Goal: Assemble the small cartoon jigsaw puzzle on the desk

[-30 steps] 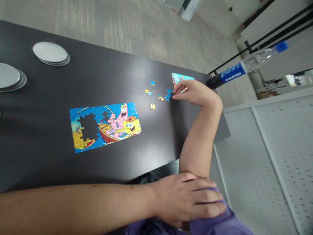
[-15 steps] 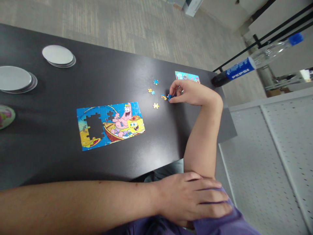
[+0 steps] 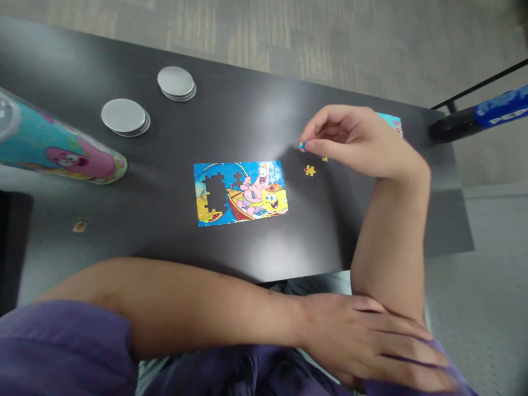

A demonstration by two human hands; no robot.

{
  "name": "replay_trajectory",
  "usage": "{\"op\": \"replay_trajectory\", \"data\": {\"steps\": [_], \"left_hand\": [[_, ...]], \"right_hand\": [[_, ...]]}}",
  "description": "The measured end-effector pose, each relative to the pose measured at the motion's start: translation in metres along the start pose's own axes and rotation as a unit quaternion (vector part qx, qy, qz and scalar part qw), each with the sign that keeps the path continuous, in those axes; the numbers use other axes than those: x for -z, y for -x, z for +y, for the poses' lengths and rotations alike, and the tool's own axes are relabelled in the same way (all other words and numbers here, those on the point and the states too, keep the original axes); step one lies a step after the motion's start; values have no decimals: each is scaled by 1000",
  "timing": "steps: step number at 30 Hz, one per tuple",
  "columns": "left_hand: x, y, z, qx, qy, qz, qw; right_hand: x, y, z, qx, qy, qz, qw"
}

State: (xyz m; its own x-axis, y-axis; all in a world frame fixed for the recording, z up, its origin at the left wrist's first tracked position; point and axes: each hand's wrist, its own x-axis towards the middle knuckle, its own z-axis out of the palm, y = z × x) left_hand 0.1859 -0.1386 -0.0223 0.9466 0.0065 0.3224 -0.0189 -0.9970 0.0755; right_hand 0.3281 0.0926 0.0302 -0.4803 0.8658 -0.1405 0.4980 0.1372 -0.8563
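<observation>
A cartoon jigsaw puzzle [image 3: 258, 190] lies on the dark table, with a large gap at its left part and a small gap near its upper middle. Above the table, right of the puzzle, my right hand [image 3: 338, 135] pinches a small blue and yellow puzzle piece [image 3: 302, 146] between thumb and fingertips. Just below that hand lies a loose yellow piece [image 3: 309, 170], and another small piece [image 3: 325, 159] shows partly beside the thumb. My left hand [image 3: 379, 338] rests on my right upper arm near the elbow, its fingers spread and holding nothing.
Two stacks of round white discs [image 3: 126, 116] stand at the back left. A tall cartoon-printed cylinder [image 3: 78, 148] is at the left, with a small round object [image 3: 80, 226] below it. A Pepsi bottle [image 3: 462, 125] and a partly hidden picture card [image 3: 390, 122] are at the right.
The view has shifted left. My right hand has lifted from the loose pieces and moved toward the puzzle with a piece in its fingertips. My left hand still rests on my right arm.
</observation>
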Motion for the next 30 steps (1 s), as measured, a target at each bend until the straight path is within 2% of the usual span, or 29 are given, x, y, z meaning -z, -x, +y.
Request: {"op": "replay_trajectory", "data": {"steps": [3, 6, 8, 11, 14, 20, 30], "left_hand": [[2, -1, -9, -30, 8, 62, 998], [8, -1, -18, -49, 1, 16, 999], [11, -2, -20, -48, -2, 16, 999], [10, -5, -19, -49, 1, 14, 999], [0, -10, -12, -48, 3, 4, 999], [-29, -22, 5, -24, 27, 73, 997], [-41, -26, 10, -20, 34, 102, 994]], "right_hand": [[-31, -13, -4, 31, -24, -41, 998], [-58, -24, -1, 69, -58, -60, 994], [-72, -28, 1, 88, -100, -70, 989], [-85, -30, -1, 68, -123, -78, 987], [-91, -29, -7, 43, -98, -81, 991], [-94, -27, -13, 31, -71, -77, 994], [-95, -26, -19, 49, 45, -68, 995]]}}
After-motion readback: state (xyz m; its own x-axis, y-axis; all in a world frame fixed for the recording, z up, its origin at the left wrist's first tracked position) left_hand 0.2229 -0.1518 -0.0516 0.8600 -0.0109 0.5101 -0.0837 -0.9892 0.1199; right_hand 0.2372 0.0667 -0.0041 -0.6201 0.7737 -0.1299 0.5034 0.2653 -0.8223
